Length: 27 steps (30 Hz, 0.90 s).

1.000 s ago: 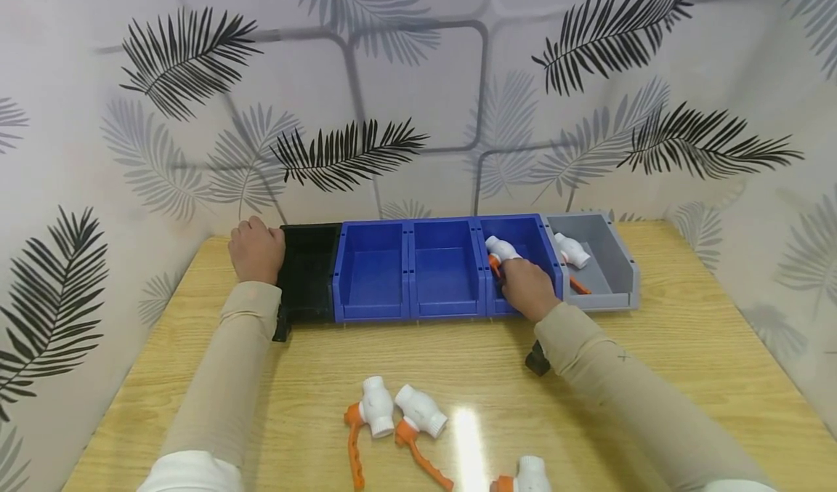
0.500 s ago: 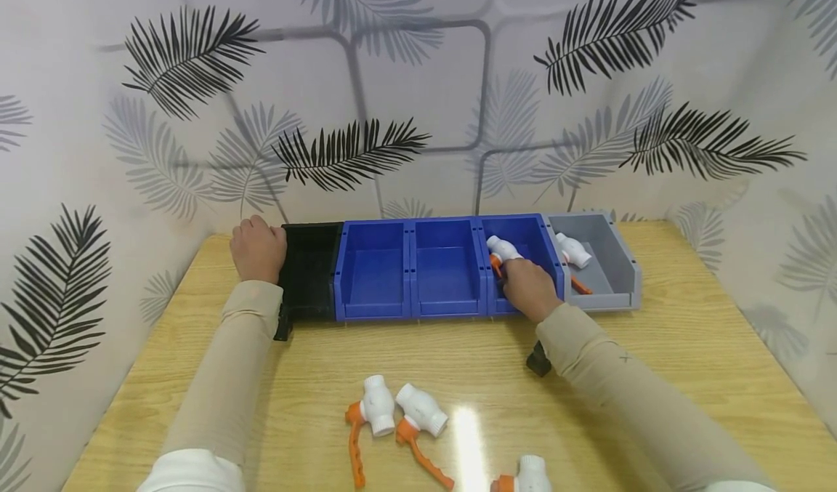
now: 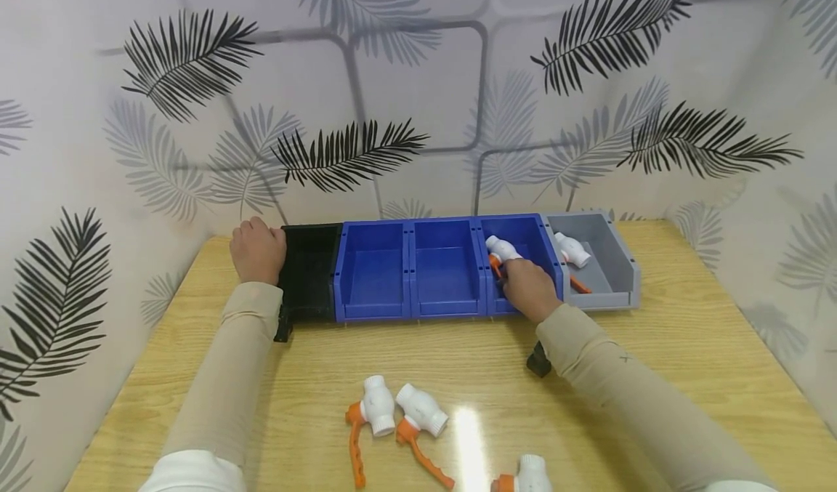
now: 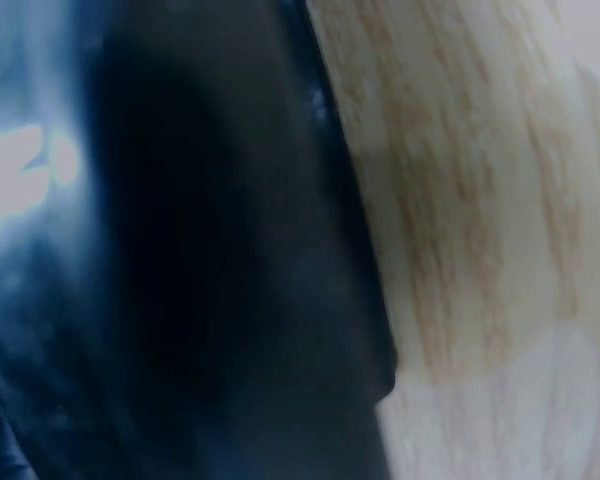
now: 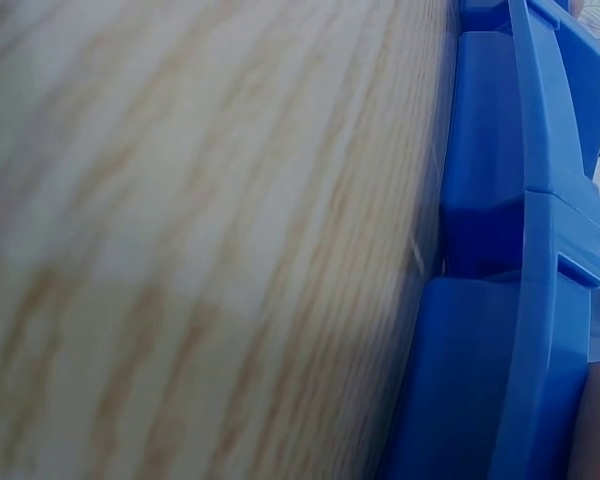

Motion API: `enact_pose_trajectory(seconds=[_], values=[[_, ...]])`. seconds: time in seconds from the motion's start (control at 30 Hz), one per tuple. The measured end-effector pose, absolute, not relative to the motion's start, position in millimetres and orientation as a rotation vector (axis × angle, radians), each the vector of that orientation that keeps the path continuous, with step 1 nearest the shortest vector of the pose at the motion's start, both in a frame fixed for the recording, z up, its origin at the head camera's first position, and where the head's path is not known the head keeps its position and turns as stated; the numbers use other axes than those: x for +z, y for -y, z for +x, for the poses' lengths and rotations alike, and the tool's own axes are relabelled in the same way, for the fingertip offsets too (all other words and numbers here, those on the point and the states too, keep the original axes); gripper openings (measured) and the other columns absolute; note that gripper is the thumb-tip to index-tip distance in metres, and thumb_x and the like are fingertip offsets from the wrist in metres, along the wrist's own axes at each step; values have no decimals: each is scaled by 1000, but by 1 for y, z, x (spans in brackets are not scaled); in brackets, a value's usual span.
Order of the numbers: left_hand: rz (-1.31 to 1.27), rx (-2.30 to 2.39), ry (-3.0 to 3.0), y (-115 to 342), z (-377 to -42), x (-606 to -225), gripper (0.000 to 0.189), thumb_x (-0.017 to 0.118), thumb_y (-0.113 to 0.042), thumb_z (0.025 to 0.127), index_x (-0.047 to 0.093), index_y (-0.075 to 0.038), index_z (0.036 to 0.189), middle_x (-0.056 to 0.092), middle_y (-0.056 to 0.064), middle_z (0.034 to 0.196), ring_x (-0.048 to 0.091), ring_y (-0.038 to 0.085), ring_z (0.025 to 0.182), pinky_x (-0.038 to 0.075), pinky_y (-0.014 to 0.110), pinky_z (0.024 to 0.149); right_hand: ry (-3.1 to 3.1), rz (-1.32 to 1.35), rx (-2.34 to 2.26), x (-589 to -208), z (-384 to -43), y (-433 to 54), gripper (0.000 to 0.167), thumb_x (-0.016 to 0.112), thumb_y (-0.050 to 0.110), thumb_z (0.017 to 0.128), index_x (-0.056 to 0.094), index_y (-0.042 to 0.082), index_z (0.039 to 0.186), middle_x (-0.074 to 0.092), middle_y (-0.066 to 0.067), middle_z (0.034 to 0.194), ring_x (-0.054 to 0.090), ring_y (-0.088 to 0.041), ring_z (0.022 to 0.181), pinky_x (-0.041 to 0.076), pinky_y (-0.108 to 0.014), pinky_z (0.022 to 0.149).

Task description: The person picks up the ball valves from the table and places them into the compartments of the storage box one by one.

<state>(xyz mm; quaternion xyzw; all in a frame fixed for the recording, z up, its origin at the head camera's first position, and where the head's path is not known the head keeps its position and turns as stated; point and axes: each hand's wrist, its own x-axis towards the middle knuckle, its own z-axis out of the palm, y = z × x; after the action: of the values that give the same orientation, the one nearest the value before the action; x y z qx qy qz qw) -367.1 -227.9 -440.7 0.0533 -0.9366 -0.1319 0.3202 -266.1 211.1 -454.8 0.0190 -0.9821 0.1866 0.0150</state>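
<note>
Right hand [image 3: 531,290], four o'clock, fingers curled onto a valve [image 3: 502,249] inside the rightmost blue bin [image 3: 528,234] and hiding its lower end! Only the head view catches that; the right wrist camera sees blue bin fronts and wood. Five valves in all: this one, another at three o'clock in the grey bin [image 3: 620,263], three around six o'clock on the desk [image 3: 686,339]. Five bins: three blue, one grey, one black [image 3: 307,274]. Left hand [image 3: 258,251], nine o'clock, touches the black bin's outer edge, grip impossible to tell.
</note>
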Motion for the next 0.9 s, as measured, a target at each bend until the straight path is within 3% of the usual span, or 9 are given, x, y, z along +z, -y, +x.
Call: enact_pose_trajectory(seconds=[0.43, 0.7, 0.9], values=[[142, -351, 2466, 228, -366, -440, 29, 42, -14, 88, 53, 12, 82, 53, 28, 79, 51, 46, 76, 41, 56, 69, 3063, 61, 603, -454, -265, -212, 15, 60, 11, 87, 64, 0, 96, 63, -12, 85, 56, -24, 66, 45, -37, 58], [129, -357, 2434, 225, -365, -437, 24, 48, -11, 86, 53, 11, 79, 52, 28, 76, 50, 46, 73, 41, 56, 67, 3034, 67, 633, -453, -264, -214, 15, 60, 11, 88, 63, -1, 97, 64, -14, 86, 57, -24, 65, 46, -38, 56], [121, -352, 2402, 225, -364, -440, 22, 51, -10, 84, 52, 11, 76, 52, 27, 74, 50, 46, 72, 41, 56, 65, 2991, 110, 561, -454, -263, -213, 18, 61, 18, 89, 65, 0, 90, 63, -12, 78, 57, -24, 62, 45, -39, 52]])
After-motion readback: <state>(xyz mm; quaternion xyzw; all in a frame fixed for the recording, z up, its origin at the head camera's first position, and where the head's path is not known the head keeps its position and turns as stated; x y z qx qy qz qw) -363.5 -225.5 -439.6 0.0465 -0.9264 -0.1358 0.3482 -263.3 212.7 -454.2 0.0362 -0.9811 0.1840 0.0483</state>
